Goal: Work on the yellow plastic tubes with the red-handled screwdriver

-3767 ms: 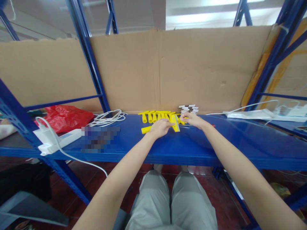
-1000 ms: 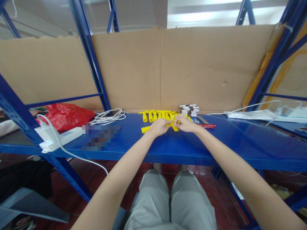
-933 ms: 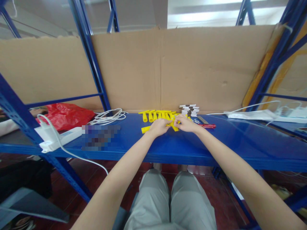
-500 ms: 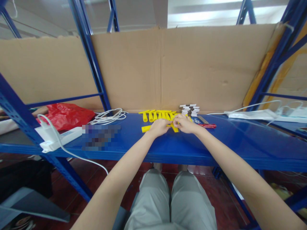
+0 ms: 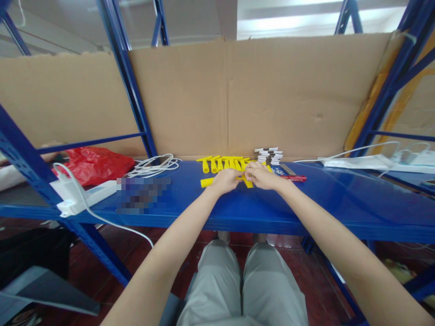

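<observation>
Both hands meet over the blue shelf in the head view. My left hand is closed round a yellow T-shaped plastic piece, whose round tube end sticks out to the left. At its crossbar end, my right hand has its fingers pinched together, touching the left fingertips. Whatever sits between these fingertips is too small or hidden to make out. Just behind the hands, several similar yellow T-shaped pieces lie in a row, the right ones partly covered by my right hand.
Right of the row stands a stack of white pieces with dark bands. A red-handled tool lies beside my right wrist. Leftward are a coiled white cable, a red plastic bag and a white power strip. Cardboard backs the shelf.
Almost nothing differs. Both hands stay at the same spot on the yellow T-shaped piece, with only a slight shift of the right fingers.
</observation>
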A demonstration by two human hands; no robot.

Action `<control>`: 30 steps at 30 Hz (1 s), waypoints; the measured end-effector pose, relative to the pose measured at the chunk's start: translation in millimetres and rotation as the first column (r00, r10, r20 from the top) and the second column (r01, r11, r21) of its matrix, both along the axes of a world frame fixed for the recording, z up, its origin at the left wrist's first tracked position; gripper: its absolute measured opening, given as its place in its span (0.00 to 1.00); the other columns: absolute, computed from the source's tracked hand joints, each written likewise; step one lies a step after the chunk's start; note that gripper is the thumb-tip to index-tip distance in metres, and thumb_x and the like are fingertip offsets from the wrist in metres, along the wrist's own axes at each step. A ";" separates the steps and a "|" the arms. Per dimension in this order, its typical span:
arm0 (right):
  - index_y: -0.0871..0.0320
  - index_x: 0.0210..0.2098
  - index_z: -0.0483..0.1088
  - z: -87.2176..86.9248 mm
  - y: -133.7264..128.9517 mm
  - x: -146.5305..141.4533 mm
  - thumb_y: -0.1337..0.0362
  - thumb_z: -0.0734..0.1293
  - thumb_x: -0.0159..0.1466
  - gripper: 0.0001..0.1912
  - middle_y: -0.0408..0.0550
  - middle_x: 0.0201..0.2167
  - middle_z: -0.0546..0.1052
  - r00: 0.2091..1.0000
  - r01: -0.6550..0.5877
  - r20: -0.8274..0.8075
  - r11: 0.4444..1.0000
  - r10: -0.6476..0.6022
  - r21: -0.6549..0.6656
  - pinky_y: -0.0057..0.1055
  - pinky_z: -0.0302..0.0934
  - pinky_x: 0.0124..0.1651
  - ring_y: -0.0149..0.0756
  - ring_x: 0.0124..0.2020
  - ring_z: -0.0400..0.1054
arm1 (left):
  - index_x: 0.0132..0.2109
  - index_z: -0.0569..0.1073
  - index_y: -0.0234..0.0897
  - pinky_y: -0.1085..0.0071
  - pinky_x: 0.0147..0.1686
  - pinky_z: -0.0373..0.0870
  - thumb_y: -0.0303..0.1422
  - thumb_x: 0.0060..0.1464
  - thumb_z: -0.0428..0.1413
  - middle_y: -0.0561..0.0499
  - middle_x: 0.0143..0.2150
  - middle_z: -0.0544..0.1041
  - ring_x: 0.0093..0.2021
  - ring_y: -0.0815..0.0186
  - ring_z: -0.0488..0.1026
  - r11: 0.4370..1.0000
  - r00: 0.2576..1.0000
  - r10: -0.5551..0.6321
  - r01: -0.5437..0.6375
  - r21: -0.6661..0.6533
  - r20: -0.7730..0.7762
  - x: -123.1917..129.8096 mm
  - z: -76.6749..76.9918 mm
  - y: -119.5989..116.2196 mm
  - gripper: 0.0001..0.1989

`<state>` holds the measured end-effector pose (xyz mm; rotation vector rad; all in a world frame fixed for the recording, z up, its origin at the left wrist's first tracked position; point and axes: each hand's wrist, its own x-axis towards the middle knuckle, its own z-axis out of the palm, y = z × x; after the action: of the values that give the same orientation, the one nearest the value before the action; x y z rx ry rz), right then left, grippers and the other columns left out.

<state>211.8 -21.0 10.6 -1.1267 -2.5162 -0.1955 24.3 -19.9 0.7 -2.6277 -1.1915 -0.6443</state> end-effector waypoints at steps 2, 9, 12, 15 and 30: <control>0.57 0.28 0.66 -0.4 0.9 1.0 0.71 0.59 0.62 0.08 0.51 0.36 0.67 0.999 -0.018 -0.041 1.000 0.018 -0.005 0.37 0.55 0.47 0.42 0.42 0.60 | 0.53 0.78 0.41 0.60 0.50 0.72 0.29 0.59 0.55 0.44 0.50 0.80 0.50 0.55 0.77 1.000 1.000 0.002 -0.002 -0.007 -0.005 0.3 1.4 -1.7 0.16; 0.57 0.35 0.68 -10.0 16.7 10.6 0.69 0.66 0.57 0.05 0.49 0.39 0.69 0.977 -0.043 -0.211 0.998 0.033 -0.040 0.40 0.58 0.51 0.41 0.45 0.63 | 0.55 0.76 0.41 0.59 0.53 0.71 0.30 0.59 0.57 0.43 0.52 0.79 0.53 0.55 0.76 1.000 1.000 0.020 -0.020 -0.023 0.023 1.6 4.1 -6.6 0.17; 0.55 0.43 0.67 -14.2 24.6 15.9 0.67 0.68 0.55 0.15 0.51 0.46 0.69 0.953 -0.052 -0.300 0.998 0.036 -0.047 0.45 0.57 0.56 0.43 0.51 0.63 | 0.54 0.77 0.41 0.57 0.53 0.71 0.29 0.58 0.57 0.44 0.51 0.79 0.52 0.55 0.76 1.000 0.999 0.015 -0.014 -0.015 0.048 1.7 3.6 -6.1 0.16; 0.56 0.51 0.65 -16.4 30.6 19.2 0.65 0.70 0.54 0.25 0.55 0.54 0.66 0.927 -0.078 -0.371 0.996 0.053 -0.052 0.48 0.52 0.62 0.45 0.59 0.59 | 0.53 0.78 0.40 0.57 0.53 0.72 0.29 0.58 0.57 0.44 0.52 0.79 0.52 0.55 0.76 1.000 0.998 0.005 -0.005 0.000 0.066 1.8 3.1 -5.5 0.15; 0.56 0.55 0.60 -4.2 5.9 9.9 0.73 0.65 0.58 0.26 0.41 0.25 0.75 0.591 -0.325 -0.750 0.764 -0.296 -0.558 0.30 0.68 0.30 0.33 0.24 0.70 | 0.54 0.76 0.38 0.61 0.53 0.71 0.29 0.60 0.55 0.43 0.53 0.78 0.53 0.58 0.75 0.997 0.999 -0.007 0.003 0.078 0.052 0.3 0.9 0.7 0.16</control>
<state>221.7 -15.1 6.5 -1.0459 -1.6987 1.0840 24.6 -19.1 1.6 -2.5652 -1.1493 -0.7492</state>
